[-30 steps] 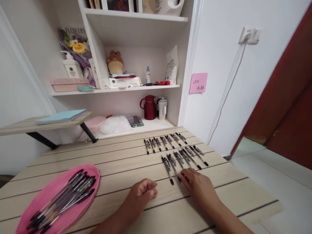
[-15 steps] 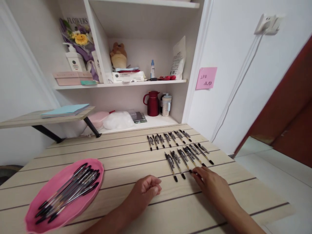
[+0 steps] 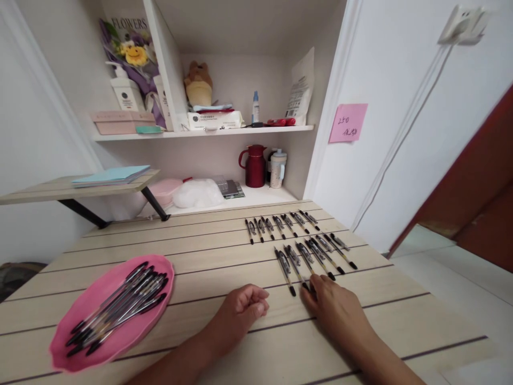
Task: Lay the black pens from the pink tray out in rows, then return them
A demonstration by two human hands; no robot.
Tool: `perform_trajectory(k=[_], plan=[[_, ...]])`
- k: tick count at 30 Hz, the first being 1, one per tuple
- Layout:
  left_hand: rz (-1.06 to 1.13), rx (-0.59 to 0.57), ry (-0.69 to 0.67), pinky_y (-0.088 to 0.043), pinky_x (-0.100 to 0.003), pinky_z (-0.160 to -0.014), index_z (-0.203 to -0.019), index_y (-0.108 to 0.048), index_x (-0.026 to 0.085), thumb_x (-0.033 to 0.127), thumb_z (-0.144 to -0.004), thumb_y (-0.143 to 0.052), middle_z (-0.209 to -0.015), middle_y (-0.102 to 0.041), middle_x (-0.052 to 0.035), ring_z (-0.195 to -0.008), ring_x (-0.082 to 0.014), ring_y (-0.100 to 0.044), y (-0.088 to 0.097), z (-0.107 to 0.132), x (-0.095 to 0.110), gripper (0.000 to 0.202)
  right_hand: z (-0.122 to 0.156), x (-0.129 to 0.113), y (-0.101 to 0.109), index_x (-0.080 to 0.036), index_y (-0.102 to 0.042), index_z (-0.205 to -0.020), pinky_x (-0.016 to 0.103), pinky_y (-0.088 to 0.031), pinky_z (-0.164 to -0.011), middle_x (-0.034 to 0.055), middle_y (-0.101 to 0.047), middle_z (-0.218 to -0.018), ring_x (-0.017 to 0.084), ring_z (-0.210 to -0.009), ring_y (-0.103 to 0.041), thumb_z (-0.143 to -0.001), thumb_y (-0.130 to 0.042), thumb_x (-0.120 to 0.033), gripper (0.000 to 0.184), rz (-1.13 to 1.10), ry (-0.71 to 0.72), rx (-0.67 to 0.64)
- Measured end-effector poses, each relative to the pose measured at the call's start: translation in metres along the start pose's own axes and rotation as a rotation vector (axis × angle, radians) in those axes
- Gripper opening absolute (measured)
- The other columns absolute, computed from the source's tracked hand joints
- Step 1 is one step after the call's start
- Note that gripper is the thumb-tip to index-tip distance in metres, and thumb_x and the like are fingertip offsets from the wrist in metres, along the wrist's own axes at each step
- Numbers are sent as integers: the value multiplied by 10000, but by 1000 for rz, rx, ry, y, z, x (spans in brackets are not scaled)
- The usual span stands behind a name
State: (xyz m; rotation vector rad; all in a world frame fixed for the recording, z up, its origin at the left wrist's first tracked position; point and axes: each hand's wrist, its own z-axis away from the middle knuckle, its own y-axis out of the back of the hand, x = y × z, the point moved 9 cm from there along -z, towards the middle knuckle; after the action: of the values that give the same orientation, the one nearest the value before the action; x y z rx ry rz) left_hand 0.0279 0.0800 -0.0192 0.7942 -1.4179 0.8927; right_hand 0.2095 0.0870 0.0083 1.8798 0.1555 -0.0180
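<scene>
1. The pens lie in three groups around the pink tray point(image 3: 86, 306): the tray pens point(image 3: 129, 303) piled inside it, the near row of pens point(image 3: 285, 271) well to its right on the desk point(image 3: 208, 259), and the far row of pens point(image 3: 279, 228) to its right and further off.
2. They are probably light, stiff and hard to damage by touch; smooth round barrels could slip or roll if nudged.
3. The best hold is likely a thumb-and-finger pinch at mid-barrel, or by the black end facing the person. In the pink tray, a pen lying on top should lift more freely than one underneath.
4. The right hand point(image 3: 332, 299), well to the right of the pink tray, has its fingers drawn in at the lower ends of the second and third pens in the near row; I cannot tell whether it pinches one or only rests there.
5. The left hand point(image 3: 244, 310), just right of the pink tray, is loosely curled, with nothing visible in it.
6. The barrels look clear and glossy, with black ends and a yellowish stretch. Smoky pieces point(image 3: 342, 241), perhaps caps, lie along those in the near row.
</scene>
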Motion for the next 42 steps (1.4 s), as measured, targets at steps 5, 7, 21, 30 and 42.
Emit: perform_trajectory(k=[5,7,21,30,42], plan=[[-2,3,9,-385,-279,-741,-924,-575,152,313,-738,-570,-771,-572,-29,-724,-119,-504,0,0,-2,246,-2,-2,-3,-176,-521,-760,259,-228,-472,58,-621,-707,161,-556,-573,-831,-395,-266,169,46,24,7],[-2,9,16,-385,-282,-748,-920,-578,155,316,-734,-573,-774,-574,-28,-728,-121,-506,1,0,-2,245,-3,-3,-4,-181,-518,-761,260,-230,-475,54,-621,-707,167,-560,-574,-829,-395,-262,162,52,31,8],[-17,6,3,-381,-274,-729,-913,-572,153,278,-743,-552,-760,-570,-19,-712,-115,-504,-1,0,1,212,5,-25,9,-190,-520,-706,259,-247,-476,39,-621,-649,165,-543,-581,-853,-379,-312,238,19,75,46],[-31,8,15,-385,-273,-743,-922,-568,151,251,-751,-542,-790,-571,-27,-732,-115,-508,-1,1,3,199,2,-40,-3,-187,-530,-720,264,-219,-451,46,-630,-650,161,-505,-578,-844,-373,-244,209,45,121,2],[-15,6,3,-387,-272,-741,-920,-570,150,282,-746,-555,-770,-568,-26,-724,-116,-506,0,0,1,219,-2,-43,-1,-172,-510,-709,247,-245,-450,42,-622,-636,137,-510,-585,-842,-391,-224,186,58,108,15]])
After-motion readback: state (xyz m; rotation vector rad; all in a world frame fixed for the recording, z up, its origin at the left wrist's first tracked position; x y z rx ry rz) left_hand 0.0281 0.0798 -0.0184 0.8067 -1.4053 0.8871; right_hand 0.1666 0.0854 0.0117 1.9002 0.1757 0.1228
